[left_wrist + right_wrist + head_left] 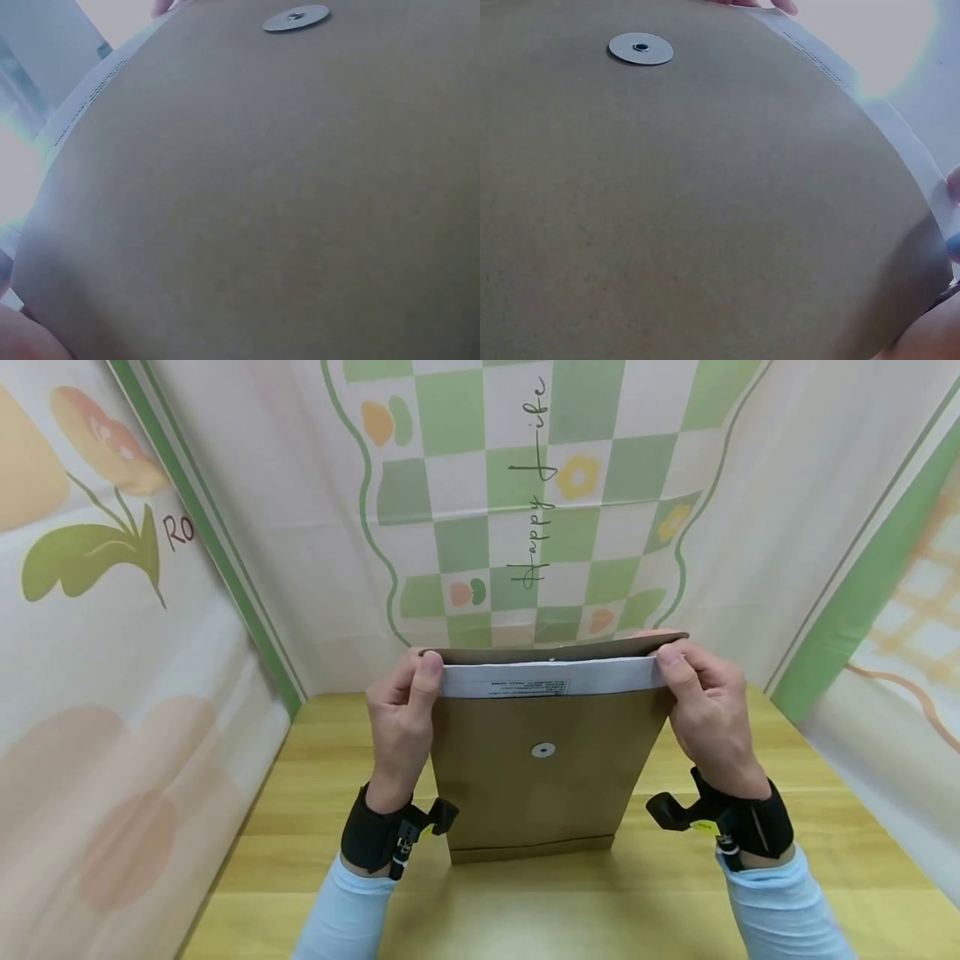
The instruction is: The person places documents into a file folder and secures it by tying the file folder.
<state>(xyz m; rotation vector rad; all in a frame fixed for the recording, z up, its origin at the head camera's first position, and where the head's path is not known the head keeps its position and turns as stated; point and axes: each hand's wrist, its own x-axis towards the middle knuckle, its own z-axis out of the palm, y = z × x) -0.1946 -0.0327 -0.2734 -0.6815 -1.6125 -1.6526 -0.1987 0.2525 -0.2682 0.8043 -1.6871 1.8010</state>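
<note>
A brown kraft document envelope (540, 785) stands upright on its bottom edge in the head view, its flap (555, 652) raised at the back. White printed papers (510, 681) stick out a little at its mouth. My left hand (401, 718) pinches the top left corner, thumb at the front. At the top right corner my right hand (708, 710) pinches in the same way, its other fingers partly hidden behind. A round white button (543, 750) sits on the front. Both wrist views are filled by the envelope's front, with the button (296, 18) near the top.
The envelope stands on a wooden table (337, 777). Behind it hangs a green-and-white checked cloth (525, 527). Printed cloth walls (112, 693) close in the left and right sides. Each wrist wears a black strap with a small camera (442, 816).
</note>
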